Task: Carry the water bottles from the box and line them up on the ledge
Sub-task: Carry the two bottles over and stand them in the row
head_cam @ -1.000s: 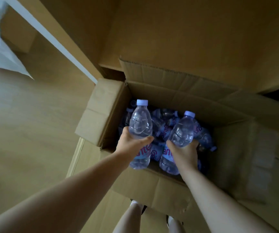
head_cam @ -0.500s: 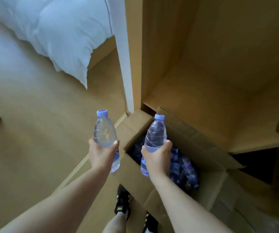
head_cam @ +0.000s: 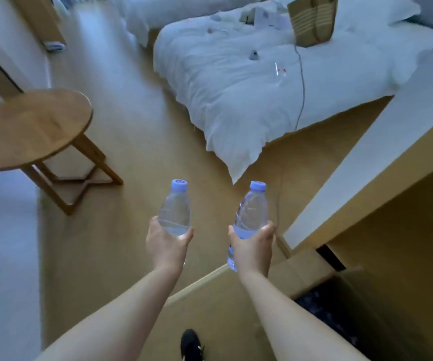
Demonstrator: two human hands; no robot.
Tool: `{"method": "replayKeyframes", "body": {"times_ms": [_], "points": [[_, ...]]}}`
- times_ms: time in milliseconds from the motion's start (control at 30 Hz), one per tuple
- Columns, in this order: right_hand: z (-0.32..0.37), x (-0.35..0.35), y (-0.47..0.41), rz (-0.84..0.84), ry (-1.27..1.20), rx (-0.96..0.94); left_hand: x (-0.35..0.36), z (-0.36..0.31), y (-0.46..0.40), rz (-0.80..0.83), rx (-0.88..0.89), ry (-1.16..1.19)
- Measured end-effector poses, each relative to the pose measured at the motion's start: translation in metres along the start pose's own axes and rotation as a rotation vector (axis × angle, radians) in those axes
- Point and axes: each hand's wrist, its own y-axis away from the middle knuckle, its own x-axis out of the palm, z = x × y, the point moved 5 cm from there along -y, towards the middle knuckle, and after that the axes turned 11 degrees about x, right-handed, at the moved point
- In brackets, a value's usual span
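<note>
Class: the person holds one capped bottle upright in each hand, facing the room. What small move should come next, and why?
Probably keep walking with both bottles. The left hand and right hand each grip a water bottle, the box lies beside them, and no ledge shows yet.

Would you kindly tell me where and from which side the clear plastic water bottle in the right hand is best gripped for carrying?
Grip the clear plastic water bottle round its lower body, from the near side, as the right hand does now: fingers and thumb wrap the widest, straight part, the blue cap points up and the narrowing shoulder stays free. This hold probably suits standing it upright later.
</note>
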Motion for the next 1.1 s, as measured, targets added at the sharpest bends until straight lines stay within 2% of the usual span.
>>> {"method": "replayKeyframes", "body": {"times_ms": [233,400,767,900,1100], "points": [[0.102,0.130,0.029,0.134,0.090,-0.034,-0.116,0.021,-0.121,-0.194,-0.075,-0.126],[0.165,0.200,0.031,0.222,0.173,-0.118,-0.160,0.025,-0.187,-0.279,-0.157,-0.094],[0.328,0.365,-0.034,0.354,0.198,-0.300,-0.166,0.007,-0.379,-0.412,-0.309,-0.020],[0.399,0.419,-0.061,0.392,0.280,-0.448,-0.171,-0.012,-0.455,-0.474,-0.325,-0.010],[0.486,0.497,-0.089,0.420,0.326,-0.526,-0.175,-0.029,-0.562,-0.518,-0.333,-0.017]]}}
